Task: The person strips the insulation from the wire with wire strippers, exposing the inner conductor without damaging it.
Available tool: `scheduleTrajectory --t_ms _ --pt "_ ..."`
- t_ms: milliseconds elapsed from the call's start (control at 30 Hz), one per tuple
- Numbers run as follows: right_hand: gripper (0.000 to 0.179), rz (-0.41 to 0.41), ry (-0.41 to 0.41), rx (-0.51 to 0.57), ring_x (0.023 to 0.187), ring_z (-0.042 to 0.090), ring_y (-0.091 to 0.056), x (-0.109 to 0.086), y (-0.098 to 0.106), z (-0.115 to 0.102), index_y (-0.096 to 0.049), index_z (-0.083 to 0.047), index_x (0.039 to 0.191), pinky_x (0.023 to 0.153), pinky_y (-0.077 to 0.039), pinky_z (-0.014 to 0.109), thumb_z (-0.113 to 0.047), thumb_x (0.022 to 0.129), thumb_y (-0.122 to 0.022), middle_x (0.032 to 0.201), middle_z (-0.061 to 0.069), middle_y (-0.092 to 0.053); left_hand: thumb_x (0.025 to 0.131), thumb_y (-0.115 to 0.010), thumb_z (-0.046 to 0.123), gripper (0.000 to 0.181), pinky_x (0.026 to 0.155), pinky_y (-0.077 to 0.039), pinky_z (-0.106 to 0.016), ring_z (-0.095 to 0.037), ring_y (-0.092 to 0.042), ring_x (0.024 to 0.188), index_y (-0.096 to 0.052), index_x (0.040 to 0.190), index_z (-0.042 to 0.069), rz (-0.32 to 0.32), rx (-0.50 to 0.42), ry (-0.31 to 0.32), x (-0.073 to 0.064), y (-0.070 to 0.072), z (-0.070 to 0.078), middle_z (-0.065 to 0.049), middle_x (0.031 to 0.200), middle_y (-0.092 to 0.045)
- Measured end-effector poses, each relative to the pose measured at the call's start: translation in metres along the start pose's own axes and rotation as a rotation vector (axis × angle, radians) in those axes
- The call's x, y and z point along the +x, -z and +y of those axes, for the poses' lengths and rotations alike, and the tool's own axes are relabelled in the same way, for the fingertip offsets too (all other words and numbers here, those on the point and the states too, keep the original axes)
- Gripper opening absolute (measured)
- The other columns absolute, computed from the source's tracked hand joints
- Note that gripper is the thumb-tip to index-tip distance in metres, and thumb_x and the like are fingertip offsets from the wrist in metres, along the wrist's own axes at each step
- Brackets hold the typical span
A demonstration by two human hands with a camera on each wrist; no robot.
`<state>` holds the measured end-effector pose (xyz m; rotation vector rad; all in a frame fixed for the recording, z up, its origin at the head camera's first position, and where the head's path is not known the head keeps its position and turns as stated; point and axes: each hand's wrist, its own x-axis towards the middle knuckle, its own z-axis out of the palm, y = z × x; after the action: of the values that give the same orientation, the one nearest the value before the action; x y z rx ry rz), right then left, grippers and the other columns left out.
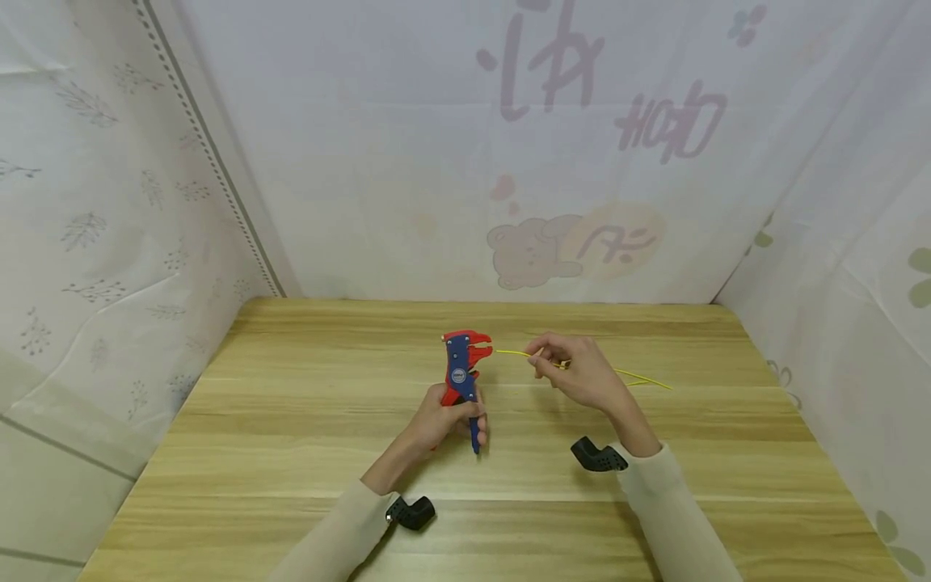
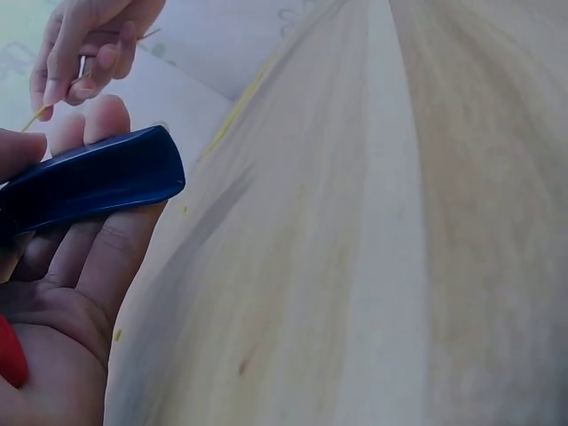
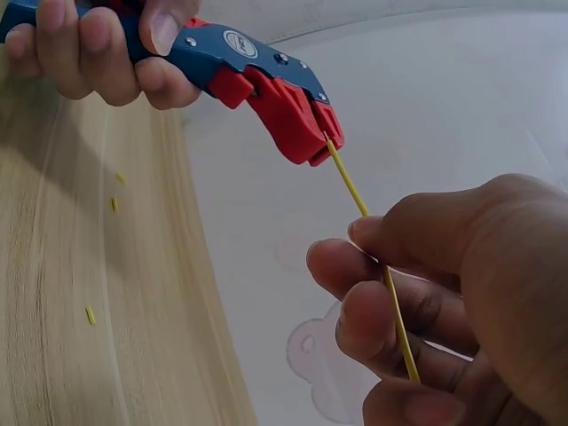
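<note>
My left hand [image 1: 447, 416] grips a blue and red wire stripper [image 1: 458, 368] by its handles, its red jaws pointing right in the head view. In the left wrist view one blue handle [image 2: 98, 177] lies across the fingers. Between thumb and fingertips, my right hand [image 1: 578, 372] pinches a thin yellow wire [image 1: 509, 352]. The wire's front end stands close to the mouth of the jaws; in the right wrist view a short bare tip [image 3: 327, 138] shows there. I cannot tell whether it touches. Behind the right hand the rest of the wire trails off to the right.
Several short yellow scraps [image 3: 90, 315] lie on the wooden table [image 1: 291, 453]. Printed cloth [image 1: 407, 162] hangs behind the table and along both sides. A black wrist camera [image 1: 410, 513] sits at the left cuff, another black camera [image 1: 598, 455] at the right.
</note>
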<state>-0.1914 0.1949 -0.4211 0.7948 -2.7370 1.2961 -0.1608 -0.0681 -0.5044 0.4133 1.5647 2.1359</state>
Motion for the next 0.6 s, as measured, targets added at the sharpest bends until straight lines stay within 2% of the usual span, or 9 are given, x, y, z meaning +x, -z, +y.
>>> scheduleTrajectory --t_ms 100,200,433,600 --pt "0.010 0.012 -0.001 -0.011 0.058 0.007 -0.061 -0.001 0.002 0.003 -0.072 -0.011 0.108 0.051 -0.048 0.024 -0.012 0.099 -0.068 0.073 -0.006 -0.069 0.098 -0.056 -0.003 0.021 0.068 -0.065 -0.040 -0.020 -0.074 0.066 -0.046 0.108 -0.019 0.002 0.011 0.010 0.000 0.001 0.001 -0.006 0.076 -0.070" --pt "0.011 0.023 -0.011 -0.028 0.061 0.011 -0.063 -0.002 0.005 0.006 -0.072 -0.011 0.109 0.052 -0.050 0.024 -0.014 0.099 -0.067 0.076 -0.004 -0.070 0.098 -0.055 -0.003 0.022 0.069 -0.066 -0.041 -0.021 -0.075 0.067 -0.046 0.109 -0.019 0.012 0.026 0.015 -0.001 0.003 0.002 -0.005 0.076 -0.070" --pt "0.014 0.061 -0.054 -0.068 0.069 0.010 -0.066 -0.005 0.016 0.017 -0.072 -0.013 0.112 0.057 -0.054 0.025 -0.020 0.101 -0.066 0.086 0.002 -0.073 0.100 -0.055 0.000 0.031 0.073 -0.066 -0.045 -0.023 -0.077 0.069 -0.043 0.116 -0.023 0.032 0.062 0.018 -0.003 0.008 0.006 -0.007 0.078 -0.072" --pt "0.015 0.097 -0.068 -0.074 0.073 0.020 -0.069 -0.008 0.024 0.024 -0.073 -0.012 0.112 0.056 -0.054 0.024 -0.020 0.100 -0.066 0.090 0.005 -0.075 0.100 -0.055 0.000 0.032 0.074 -0.065 -0.048 -0.025 -0.077 0.071 -0.043 0.117 -0.024 0.039 0.085 0.011 -0.008 0.012 0.008 -0.007 0.079 -0.073"
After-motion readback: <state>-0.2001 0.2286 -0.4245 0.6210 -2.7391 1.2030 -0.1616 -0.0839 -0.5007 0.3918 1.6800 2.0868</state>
